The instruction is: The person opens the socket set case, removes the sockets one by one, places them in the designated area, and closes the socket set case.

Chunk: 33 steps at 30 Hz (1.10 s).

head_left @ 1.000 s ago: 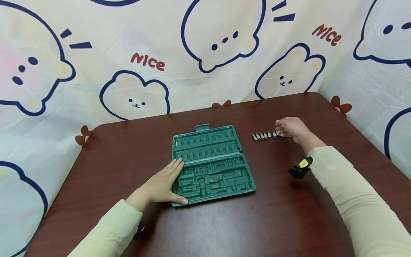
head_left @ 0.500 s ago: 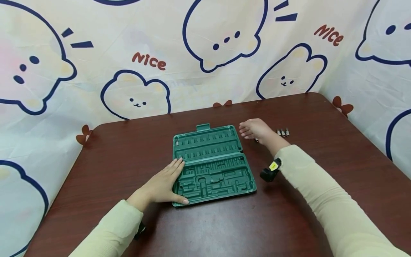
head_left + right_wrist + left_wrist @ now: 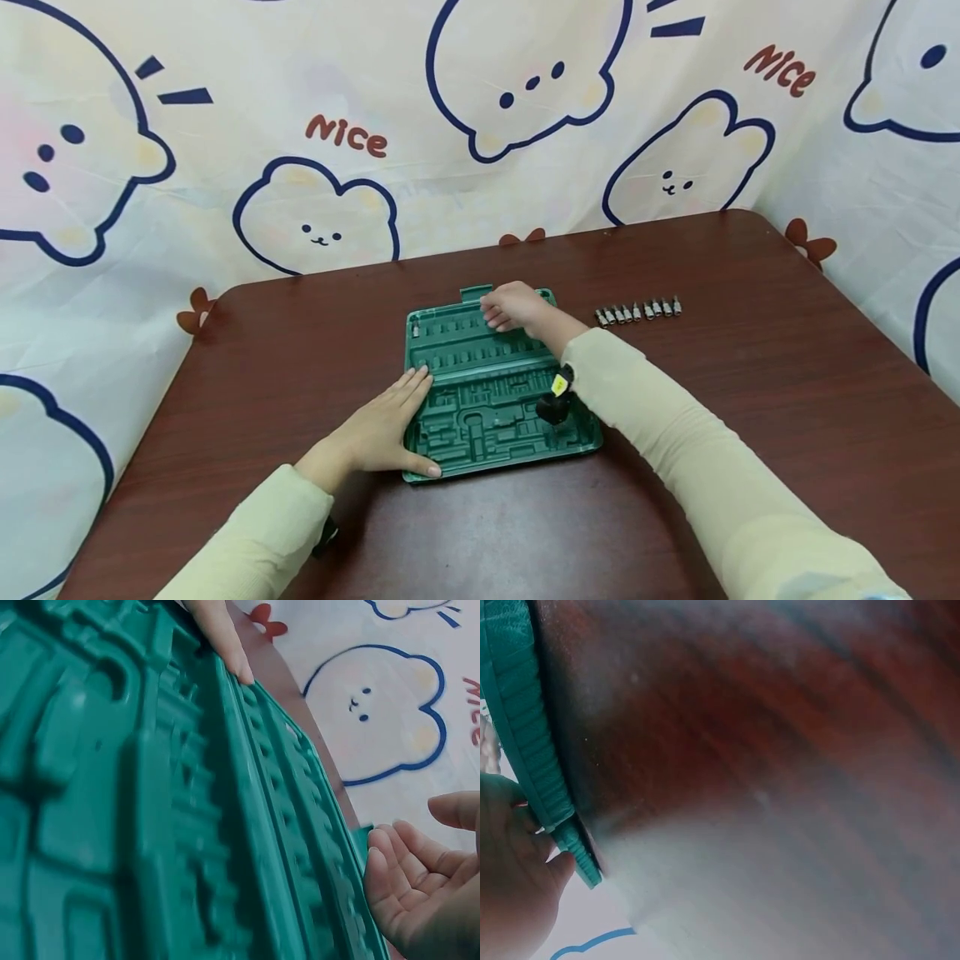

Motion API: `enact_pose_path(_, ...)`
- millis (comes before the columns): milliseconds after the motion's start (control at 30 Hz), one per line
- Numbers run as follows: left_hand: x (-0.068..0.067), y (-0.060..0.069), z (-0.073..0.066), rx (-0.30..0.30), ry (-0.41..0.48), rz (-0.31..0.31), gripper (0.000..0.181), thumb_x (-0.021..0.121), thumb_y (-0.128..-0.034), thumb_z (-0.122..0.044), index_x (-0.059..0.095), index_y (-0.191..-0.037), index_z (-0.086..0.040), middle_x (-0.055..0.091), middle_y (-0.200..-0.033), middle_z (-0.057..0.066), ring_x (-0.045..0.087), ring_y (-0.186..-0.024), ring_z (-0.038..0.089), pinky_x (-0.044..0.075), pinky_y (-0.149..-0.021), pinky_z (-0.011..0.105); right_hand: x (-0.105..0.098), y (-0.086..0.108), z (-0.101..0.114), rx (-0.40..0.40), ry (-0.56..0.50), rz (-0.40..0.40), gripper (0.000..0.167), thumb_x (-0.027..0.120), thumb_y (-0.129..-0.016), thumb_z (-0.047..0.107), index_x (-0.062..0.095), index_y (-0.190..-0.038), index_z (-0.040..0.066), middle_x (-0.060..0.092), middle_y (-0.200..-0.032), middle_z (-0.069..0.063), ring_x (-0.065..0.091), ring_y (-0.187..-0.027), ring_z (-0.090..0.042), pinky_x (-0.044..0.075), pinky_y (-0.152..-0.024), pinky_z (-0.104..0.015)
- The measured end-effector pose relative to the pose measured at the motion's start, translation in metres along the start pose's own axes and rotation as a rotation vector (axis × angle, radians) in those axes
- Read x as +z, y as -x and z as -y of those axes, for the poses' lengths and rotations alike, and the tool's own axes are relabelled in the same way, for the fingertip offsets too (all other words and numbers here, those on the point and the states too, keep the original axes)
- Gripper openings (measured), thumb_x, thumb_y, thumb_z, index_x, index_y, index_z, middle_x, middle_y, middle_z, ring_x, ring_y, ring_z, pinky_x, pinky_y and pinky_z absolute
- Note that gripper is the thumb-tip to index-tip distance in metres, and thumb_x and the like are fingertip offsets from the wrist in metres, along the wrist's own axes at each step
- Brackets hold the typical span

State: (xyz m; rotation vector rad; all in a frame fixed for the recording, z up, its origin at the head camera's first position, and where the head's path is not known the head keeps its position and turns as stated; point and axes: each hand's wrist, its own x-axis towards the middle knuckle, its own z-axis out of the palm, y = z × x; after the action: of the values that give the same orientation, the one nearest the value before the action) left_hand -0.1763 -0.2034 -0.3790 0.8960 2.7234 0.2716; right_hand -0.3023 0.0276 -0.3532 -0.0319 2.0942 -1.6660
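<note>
An open green tool case with moulded slots lies on the table. My left hand rests on its left edge with straight fingers, the thumb at the front rim; the left wrist view shows that hand against the case's side. Over the far half of the case hovers my right hand. In the right wrist view its fingers are loosely bent, the thumb stands apart, and nothing shows between them. One small silver bit socket sits in the far left slot. Several more bit sockets stand in a row to the right.
The dark wooden table meets a cloth backdrop with cartoon bears along its far edge. A latch tab sticks out from the far rim of the case. Black wrist cameras are strapped to both arms.
My right hand has moved left from the right end of the socket row, past its left end, to above the far half of the case. My left hand has stayed on the case.
</note>
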Motion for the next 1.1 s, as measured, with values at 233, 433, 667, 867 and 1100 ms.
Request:
enact_pose_path(233, -0.003, 0.001, -0.002, 0.010, 0.003, -0.002, 0.117, 0.047, -0.0569, -0.077, 0.010, -0.138, -0.002, 0.006, -0.143, 0.012, 0.004, -0.129, 0.027, 0.017, -0.100, 0.042, 0.024, -0.014, 0.009, -0.035, 0.078, 0.038, 0.031, 0.048, -0.089, 0.021, 0.056, -0.107, -0.004, 0.057, -0.096, -0.017, 0.056, -0.082, -0.024, 0.047, -0.063, -0.028)
enact_pose_path(433, -0.005, 0.001, -0.003, 0.020, 0.005, 0.000, 0.116, 0.050, -0.0578, -0.075, 0.010, -0.138, 0.000, 0.007, -0.142, 0.015, 0.005, -0.129, 0.029, 0.017, -0.100, 0.043, 0.039, -0.028, 0.009, -0.051, 0.120, 0.054, 0.025, 0.049, -0.088, 0.018, 0.057, -0.103, 0.000, 0.058, -0.092, -0.014, 0.056, -0.079, -0.023, 0.047, -0.060, -0.025)
enact_pose_path(667, -0.005, 0.001, -0.003, 0.018, 0.006, 0.003, 0.116, 0.051, -0.0584, -0.074, 0.010, -0.138, 0.000, 0.006, -0.143, 0.014, 0.004, -0.129, 0.029, 0.017, -0.100, 0.044, 0.051, -0.034, 0.009, -0.096, 0.172, 0.091, 0.025, 0.050, -0.088, 0.015, 0.058, -0.105, 0.000, 0.058, -0.095, -0.013, 0.056, -0.083, -0.021, 0.048, -0.064, -0.025)
enact_pose_path(867, -0.003, 0.001, -0.002, 0.013, 0.005, 0.004, 0.117, 0.050, -0.0574, -0.076, 0.010, -0.138, -0.002, 0.006, -0.143, 0.012, 0.004, -0.129, 0.026, 0.016, -0.100, 0.042, 0.063, -0.041, 0.011, -0.130, 0.240, 0.103, 0.024, 0.048, -0.089, 0.013, 0.059, -0.105, -0.001, 0.057, -0.101, -0.011, 0.055, -0.085, -0.019, 0.047, -0.068, -0.024)
enact_pose_path(1100, -0.001, 0.000, 0.000, 0.018, 0.000, 0.003, 0.117, 0.047, -0.0571, -0.078, 0.009, -0.138, -0.002, 0.005, -0.143, 0.011, 0.003, -0.129, 0.025, 0.016, -0.101, 0.040, 0.077, -0.050, 0.013, -0.180, 0.436, 0.098, 0.041, 0.047, -0.089, 0.013, 0.043, -0.049, 0.007, 0.036, -0.049, 0.001, 0.031, -0.041, -0.011, 0.034, -0.047, -0.021)
